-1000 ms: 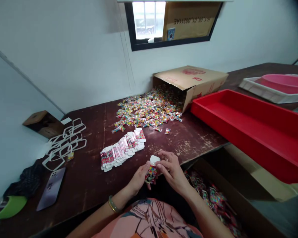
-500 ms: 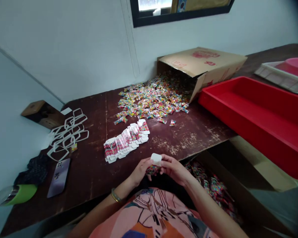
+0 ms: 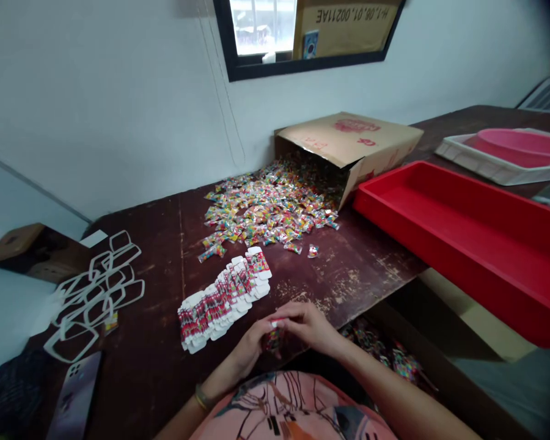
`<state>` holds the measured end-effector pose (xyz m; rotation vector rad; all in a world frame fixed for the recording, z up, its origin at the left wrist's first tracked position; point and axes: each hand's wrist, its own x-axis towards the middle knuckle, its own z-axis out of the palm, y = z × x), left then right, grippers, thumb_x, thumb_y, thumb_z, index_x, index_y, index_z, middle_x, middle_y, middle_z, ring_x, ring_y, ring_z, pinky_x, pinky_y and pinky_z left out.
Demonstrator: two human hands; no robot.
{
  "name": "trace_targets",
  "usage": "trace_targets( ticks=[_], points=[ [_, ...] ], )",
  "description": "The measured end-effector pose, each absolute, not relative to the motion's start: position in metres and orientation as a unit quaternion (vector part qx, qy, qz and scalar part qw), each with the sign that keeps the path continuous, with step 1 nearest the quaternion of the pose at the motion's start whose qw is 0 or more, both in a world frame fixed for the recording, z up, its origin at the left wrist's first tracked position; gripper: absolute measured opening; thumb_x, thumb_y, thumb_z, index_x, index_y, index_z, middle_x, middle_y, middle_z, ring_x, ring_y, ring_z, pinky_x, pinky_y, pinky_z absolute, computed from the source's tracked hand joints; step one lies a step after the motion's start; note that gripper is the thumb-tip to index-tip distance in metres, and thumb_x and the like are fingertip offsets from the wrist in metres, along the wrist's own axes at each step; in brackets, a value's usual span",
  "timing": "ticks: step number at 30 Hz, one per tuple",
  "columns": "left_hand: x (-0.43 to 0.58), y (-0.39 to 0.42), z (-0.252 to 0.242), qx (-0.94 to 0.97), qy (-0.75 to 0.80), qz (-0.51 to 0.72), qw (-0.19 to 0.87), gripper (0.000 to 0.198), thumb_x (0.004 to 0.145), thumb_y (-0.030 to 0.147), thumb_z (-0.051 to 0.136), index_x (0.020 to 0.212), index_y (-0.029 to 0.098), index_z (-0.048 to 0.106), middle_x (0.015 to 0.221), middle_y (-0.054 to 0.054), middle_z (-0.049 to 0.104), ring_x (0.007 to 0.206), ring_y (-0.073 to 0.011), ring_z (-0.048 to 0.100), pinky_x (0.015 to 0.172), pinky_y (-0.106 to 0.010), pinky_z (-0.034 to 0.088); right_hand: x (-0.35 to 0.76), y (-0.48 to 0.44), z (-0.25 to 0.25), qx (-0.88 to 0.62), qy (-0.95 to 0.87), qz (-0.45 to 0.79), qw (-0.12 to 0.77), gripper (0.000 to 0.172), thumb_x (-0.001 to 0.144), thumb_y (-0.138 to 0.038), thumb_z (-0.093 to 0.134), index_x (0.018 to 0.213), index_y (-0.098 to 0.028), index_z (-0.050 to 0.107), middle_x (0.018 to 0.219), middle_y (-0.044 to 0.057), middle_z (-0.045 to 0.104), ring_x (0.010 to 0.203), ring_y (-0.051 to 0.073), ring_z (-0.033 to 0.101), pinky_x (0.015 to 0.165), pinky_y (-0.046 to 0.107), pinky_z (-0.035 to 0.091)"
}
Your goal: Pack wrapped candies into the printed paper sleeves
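Note:
At the table's front edge, my left hand [image 3: 251, 347] and my right hand [image 3: 310, 327] close together around one small printed candy box [image 3: 274, 338]. The left fingers grip its side, while the right thumb and fingers press at its top end, where a bit of white shows. My fingers hide much of the box. Just beyond my left hand lies an overlapping row of flat printed cartons [image 3: 224, 299] with white flaps. Behind that row spreads a heap of small wrapped candies [image 3: 266, 208].
A cardboard box [image 3: 348, 137] lies on its side, candies spilling out. To the right stand a red tray [image 3: 394, 214] and a white tray [image 3: 476, 165] with a pink basin [image 3: 522, 146]. White loops [image 3: 96, 293], a phone [image 3: 74, 394] and a wooden block [image 3: 36, 250] are left. An open carton [image 3: 389, 348] of packets sits below.
The white flap that stood up on the small box is now folded down under my fingers. My right hand has moved over its top. The camera view has shifted.

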<state>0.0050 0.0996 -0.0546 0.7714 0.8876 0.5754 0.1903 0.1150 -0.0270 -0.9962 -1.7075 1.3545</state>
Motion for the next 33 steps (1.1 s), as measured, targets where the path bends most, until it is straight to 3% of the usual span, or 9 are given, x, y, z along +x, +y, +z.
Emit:
trace_targets(
  ticks=[4,9,15,20,23,26,29,31,33],
  points=[
    [0.005,0.107,-0.045,0.374,0.356,0.243,0.821,0.042,0.075,0.030,0.065,0.114,0.015,0.059,0.093,-0.008,0.060,0.082,-0.0184,0.056,0.062,-0.027,0.049,0.193,0.123,-0.043,-0.439,-0.606,0.544,0.380,0.025,0.083,-0.041,0.062,0.090,-0.021,0.075,0.089,0.005,0.073,0.082,0.019,0.067,0.075,0.030,0.052],
    [0.005,0.115,-0.044,0.345,0.343,0.196,0.852,0.040,0.079,0.030,0.064,0.116,0.017,0.059,0.090,-0.007,0.059,0.075,-0.0156,0.056,0.058,-0.024,0.049,0.200,0.107,-0.048,-0.440,-0.660,0.444,0.417,0.024,0.089,-0.036,0.056,0.103,-0.026,0.072,0.100,0.006,0.072,0.092,0.020,0.064,0.085,0.036,0.049],
    [0.015,0.122,-0.051,0.398,0.323,0.165,0.842,0.038,0.081,0.033,0.063,0.115,0.017,0.061,0.086,-0.005,0.058,0.072,-0.0132,0.055,0.057,-0.023,0.050,0.210,0.103,-0.048,-0.519,-0.578,0.488,0.397,0.025,0.085,-0.040,0.060,0.093,-0.022,0.075,0.087,0.005,0.074,0.077,0.020,0.067,0.070,0.032,0.053],
    [0.011,0.127,-0.052,0.344,0.304,0.177,0.871,0.038,0.080,0.034,0.065,0.114,0.017,0.060,0.086,-0.006,0.060,0.073,-0.0149,0.057,0.058,-0.025,0.051,0.203,0.101,-0.051,-0.471,-0.667,0.404,0.411,0.025,0.090,-0.033,0.054,0.109,-0.028,0.069,0.102,0.005,0.072,0.093,0.021,0.062,0.088,0.039,0.046],
    [0.020,0.124,-0.054,0.311,0.311,0.181,0.880,0.041,0.080,0.037,0.064,0.115,0.017,0.059,0.085,-0.007,0.063,0.071,-0.0162,0.059,0.057,-0.027,0.051,0.207,0.101,-0.054,-0.482,-0.657,0.407,0.413,0.027,0.090,-0.033,0.054,0.113,-0.029,0.067,0.102,0.005,0.072,0.093,0.021,0.061,0.087,0.039,0.047],
    [0.033,0.122,-0.056,0.319,0.314,0.179,0.876,0.046,0.081,0.042,0.062,0.120,0.019,0.057,0.101,-0.011,0.063,0.082,-0.0189,0.061,0.067,-0.032,0.052,0.238,0.101,-0.050,-0.516,-0.616,0.464,0.372,0.026,0.090,-0.036,0.054,0.108,-0.028,0.070,0.101,0.005,0.072,0.092,0.021,0.063,0.085,0.036,0.048],
    [0.028,0.131,-0.058,0.386,0.347,0.207,0.829,0.046,0.082,0.041,0.062,0.122,0.020,0.056,0.120,-0.012,0.058,0.103,-0.0219,0.057,0.081,-0.033,0.049,0.285,0.102,-0.039,-0.530,-0.618,0.525,0.250,0.029,0.089,-0.041,0.054,0.104,-0.025,0.072,0.102,0.006,0.071,0.093,0.023,0.064,0.085,0.034,0.049],
    [0.012,0.142,-0.060,0.396,0.393,0.238,0.795,0.042,0.083,0.041,0.060,0.119,0.019,0.059,0.118,-0.013,0.058,0.103,-0.0220,0.057,0.083,-0.033,0.047,0.301,0.109,-0.035,-0.513,-0.653,0.533,0.165,0.030,0.088,-0.043,0.055,0.099,-0.022,0.073,0.098,0.006,0.072,0.090,0.023,0.065,0.084,0.033,0.049],
    [-0.008,0.154,-0.062,0.374,0.441,0.271,0.770,0.040,0.084,0.041,0.058,0.114,0.017,0.060,0.110,-0.012,0.061,0.096,-0.0208,0.059,0.082,-0.033,0.047,0.291,0.128,-0.037,-0.494,-0.699,0.495,0.147,0.030,0.089,-0.042,0.053,0.097,-0.021,0.073,0.098,0.007,0.071,0.090,0.022,0.065,0.085,0.032,0.049]
  ],
)
